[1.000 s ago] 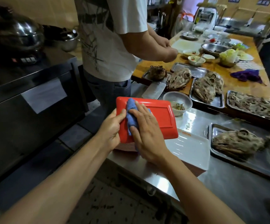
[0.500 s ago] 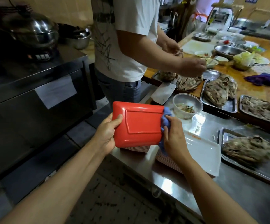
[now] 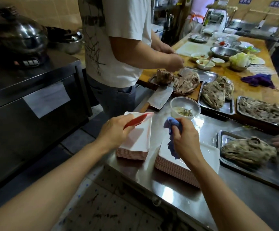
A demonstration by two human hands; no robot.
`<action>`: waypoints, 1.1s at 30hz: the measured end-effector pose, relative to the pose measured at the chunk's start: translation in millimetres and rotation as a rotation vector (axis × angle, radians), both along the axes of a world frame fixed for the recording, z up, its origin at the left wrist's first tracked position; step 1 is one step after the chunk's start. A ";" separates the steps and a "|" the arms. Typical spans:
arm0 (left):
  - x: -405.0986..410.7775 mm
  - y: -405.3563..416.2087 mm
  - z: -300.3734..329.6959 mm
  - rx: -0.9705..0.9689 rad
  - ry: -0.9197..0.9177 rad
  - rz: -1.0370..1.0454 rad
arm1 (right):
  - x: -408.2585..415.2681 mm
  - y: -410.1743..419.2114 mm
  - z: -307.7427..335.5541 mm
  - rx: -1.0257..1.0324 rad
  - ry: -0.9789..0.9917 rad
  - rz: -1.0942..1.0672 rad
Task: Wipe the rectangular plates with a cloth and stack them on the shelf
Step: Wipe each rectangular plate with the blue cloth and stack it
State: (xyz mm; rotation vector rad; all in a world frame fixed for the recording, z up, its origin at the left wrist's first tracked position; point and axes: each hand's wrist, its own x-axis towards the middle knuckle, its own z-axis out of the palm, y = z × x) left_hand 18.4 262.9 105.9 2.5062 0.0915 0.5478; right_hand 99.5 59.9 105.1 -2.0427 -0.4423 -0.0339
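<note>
Plate held edge-on over the left stack, cloth bunched in the other hand

The left hand (image 3: pixel 113 132) grips the red plate (image 3: pixel 138 120), long axis running away and rightward, above the left stack of plates (image 3: pixel 135 144); the right hand (image 3: pixel 185 139) clutches the blue cloth (image 3: pixel 172 129) over the right stack (image 3: pixel 172 162)

The red plate (image 3: pixel 138 120) is motion-blurred, its near end hidden by the left hand (image 3: pixel 113 133).
</note>
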 end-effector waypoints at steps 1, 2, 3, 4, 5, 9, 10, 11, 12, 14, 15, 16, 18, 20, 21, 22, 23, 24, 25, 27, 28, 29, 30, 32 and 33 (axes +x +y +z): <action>1.0 -1.7 -6.4 0.110 0.001 -0.007 | -2.2 -2.6 0.2 0.012 0.005 -0.008; 1.7 -3.1 -13.5 0.205 0.012 -0.017 | -3.8 -5.3 -0.8 0.016 0.003 -0.022; 1.9 -4.1 -19.4 0.278 0.034 -0.022 | -5.0 -8.3 -2.5 0.010 -0.009 -0.037; 1.5 -4.9 -25.2 0.334 0.057 -0.025 | -5.4 -11.2 -4.6 0.002 -0.019 -0.049; 0.5 -6.3 -31.3 0.388 0.082 -0.034 | -5.8 -13.8 -6.8 -0.003 -0.015 -0.054; -9.6 -12.2 -48.6 0.484 0.110 -0.121 | -4.7 -22.9 -15.3 -0.009 0.028 -0.078; -12.3 -12.1 -52.1 0.460 0.097 -0.126 | -4.5 -24.4 -16.2 -0.024 0.021 -0.089; -14.0 -11.7 -56.0 0.452 0.089 -0.126 | -4.5 -25.7 -16.6 -0.032 0.017 -0.096; -14.7 -11.4 -60.6 0.459 0.096 -0.131 | -4.3 -26.4 -16.6 -0.036 0.015 -0.102; -12.6 -12.2 -69.7 0.460 0.162 -0.130 | -3.7 -27.6 -17.0 -0.044 0.003 -0.106; -9.7 -12.5 -75.0 0.462 0.210 -0.115 | -3.6 -28.1 -17.8 -0.040 -0.003 -0.107; -6.3 -11.9 -80.9 0.473 0.246 -0.098 | -3.3 -28.7 -18.8 -0.031 -0.009 -0.108; -0.1 -10.6 -90.2 0.503 0.283 -0.081 | -3.7 -30.3 -20.4 -0.024 -0.013 -0.115; 5.4 -8.8 -96.4 0.530 0.327 -0.070 | -3.8 -33.0 -21.9 -0.028 -0.014 -0.124; 7.6 -7.8 -99.0 0.546 0.353 -0.067 | -3.8 -34.5 -22.6 -0.026 -0.013 -0.127; 9.8 -6.8 -101.4 0.557 0.381 -0.065 | -3.7 -35.9 -23.5 -0.021 -0.010 -0.130; 11.7 -5.7 -103.8 0.561 0.404 -0.064 | -3.4 -37.5 -24.5 -0.016 -0.006 -0.135; 13.5 -4.3 -106.1 0.558 0.421 -0.060 | -2.9 -39.1 -25.6 -0.014 0.000 -0.142; 15.3 -2.7 -108.0 0.549 0.431 -0.055 | -2.5 -40.7 -26.5 -0.016 0.008 -0.149; 18.6 0.1 -111.1 0.534 0.454 -0.050 | -0.6 -44.3 -29.0 -0.020 0.023 -0.161; 19.9 1.0 -112.1 0.535 0.472 -0.054 | 0.4 -45.8 -30.2 -0.019 0.032 -0.166; 21.1 1.5 -112.8 0.534 0.493 -0.059 | 0.7 -46.9 -30.8 -0.019 0.040 -0.170; 22.5 1.5 -113.1 0.530 0.513 -0.062 | 0.5 -47.8 -31.2 -0.021 0.040 -0.174; 26.1 -0.4 -111.4 0.527 0.541 -0.053 | -0.1 -50.1 -31.6 -0.032 0.022 -0.184; 28.4 -2.6 -109.1 0.533 0.548 -0.041 | -0.6 -51.5 -31.1 -0.038 0.011 -0.189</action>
